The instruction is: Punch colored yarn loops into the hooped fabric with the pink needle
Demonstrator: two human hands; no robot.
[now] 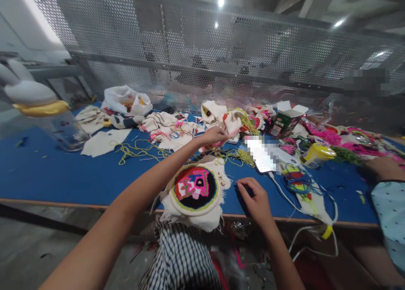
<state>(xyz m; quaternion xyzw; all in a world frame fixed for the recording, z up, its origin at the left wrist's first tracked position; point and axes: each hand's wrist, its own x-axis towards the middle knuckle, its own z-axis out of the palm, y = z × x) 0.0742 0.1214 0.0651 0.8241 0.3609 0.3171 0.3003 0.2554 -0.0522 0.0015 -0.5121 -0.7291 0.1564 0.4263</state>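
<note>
An embroidery hoop (pixel 176 206) with white cloth lies at the table's front edge, the cloth hanging over it. Pink, red, black and blue yarn loops fill the picture inside it. My left hand (pixel 215 135) stretches past the hoop to the pile behind, its fingers closed at a strand of pink yarn (pixel 233 133). To the right of the hoop, my right hand (pixel 255 197) rests low over the table, thumb and fingers drawn together; whatever is between them is too small to make out. Loose yellow-green yarn (pixel 139 150) trails behind the hoop.
A lit phone (pixel 261 157) with a white cable lies right of centre. Nearby are a yellow tub (pixel 317 155), a green box (pixel 284 120) and blue yarn (pixel 295 181). At left stand a plastic jar (pixel 60 127) and a white bag (pixel 125 100). Another person's arm (pixel 387 172) is at right.
</note>
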